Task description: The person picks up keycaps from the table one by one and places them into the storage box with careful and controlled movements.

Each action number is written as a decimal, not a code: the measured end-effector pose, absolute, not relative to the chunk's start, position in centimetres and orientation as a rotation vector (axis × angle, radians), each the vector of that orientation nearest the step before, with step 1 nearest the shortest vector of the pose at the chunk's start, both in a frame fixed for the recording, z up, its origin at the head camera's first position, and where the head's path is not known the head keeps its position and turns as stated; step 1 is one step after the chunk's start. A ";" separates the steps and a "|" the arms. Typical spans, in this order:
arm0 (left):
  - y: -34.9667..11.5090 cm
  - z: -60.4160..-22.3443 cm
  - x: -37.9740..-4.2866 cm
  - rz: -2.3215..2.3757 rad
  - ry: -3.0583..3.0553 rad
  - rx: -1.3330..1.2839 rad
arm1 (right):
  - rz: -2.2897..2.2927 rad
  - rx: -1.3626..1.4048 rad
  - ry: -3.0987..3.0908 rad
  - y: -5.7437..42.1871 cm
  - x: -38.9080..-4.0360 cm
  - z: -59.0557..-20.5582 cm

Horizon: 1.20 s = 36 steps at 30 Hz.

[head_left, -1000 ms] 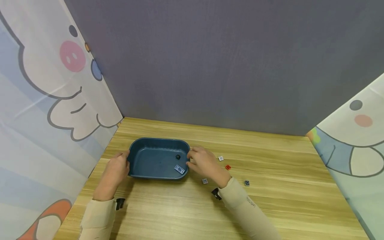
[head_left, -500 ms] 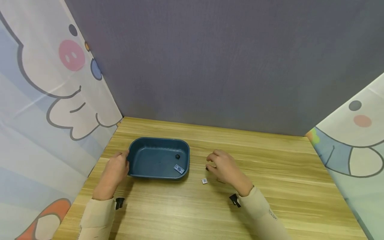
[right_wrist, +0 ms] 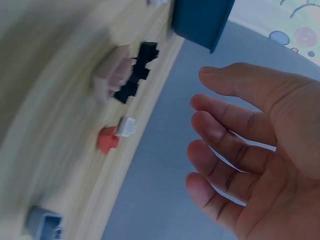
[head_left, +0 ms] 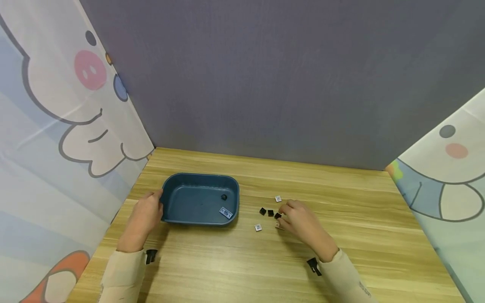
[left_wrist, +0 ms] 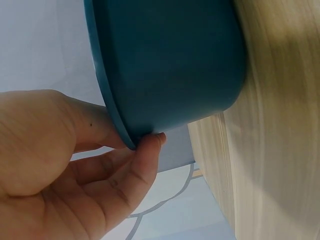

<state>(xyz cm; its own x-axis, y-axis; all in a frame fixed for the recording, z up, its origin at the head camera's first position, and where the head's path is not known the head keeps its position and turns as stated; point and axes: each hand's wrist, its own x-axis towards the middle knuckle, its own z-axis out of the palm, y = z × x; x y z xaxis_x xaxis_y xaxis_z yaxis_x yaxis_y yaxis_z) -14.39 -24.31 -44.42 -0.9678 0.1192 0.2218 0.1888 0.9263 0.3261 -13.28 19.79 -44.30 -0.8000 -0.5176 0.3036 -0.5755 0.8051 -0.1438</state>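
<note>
In the head view, my left hand [head_left: 145,216] grips the left end of a dark blue plastic tray [head_left: 193,207]. The left wrist view shows thumb and fingers pinching the tray's rim [left_wrist: 102,75]. Inside lie a black keycap [head_left: 224,197] and a longer light-blue keycap [head_left: 226,212]. Right of the tray, my right hand [head_left: 305,223] hovers by several black keycaps [head_left: 270,213] and a pinkish keycap [right_wrist: 110,72]. Its fingers are loosely bent with nothing between them in the right wrist view. A red keycap [right_wrist: 107,139] shows there; the hand hides it in the head view.
White keycaps lie on the wooden table, one [head_left: 258,227] near the tray's front right corner and another [head_left: 278,198] farther back. A grey-blue keycap [right_wrist: 44,222] lies apart, seen in the right wrist view. A grey panel [head_left: 265,84] stands behind the table, with cartoon-printed sheets at both sides.
My right hand has left the tray's right end and moved right and nearer, over the loose keycaps. Black keycaps now show in the head view. The left hand and tray have stayed put.
</note>
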 end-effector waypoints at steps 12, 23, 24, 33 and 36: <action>-24.2 -44.6 -14.6 -0.519 -2.896 -0.208 | 0.227 0.772 -2.835 21.2 -12.0 -46.2; -24.1 -44.6 -14.5 -0.505 -2.895 -0.215 | 0.133 0.684 -2.951 21.7 -11.6 -47.8; -24.2 -44.7 -14.5 -0.500 -2.896 -0.213 | 0.134 0.677 -2.954 21.7 -11.6 -47.8; -24.1 -44.4 -14.5 -0.506 -2.919 -0.208 | 0.176 0.665 -2.971 21.5 -11.7 -47.7; -24.1 -44.4 -14.4 -0.507 -2.921 -0.211 | 0.186 0.666 -2.966 21.5 -11.7 -47.7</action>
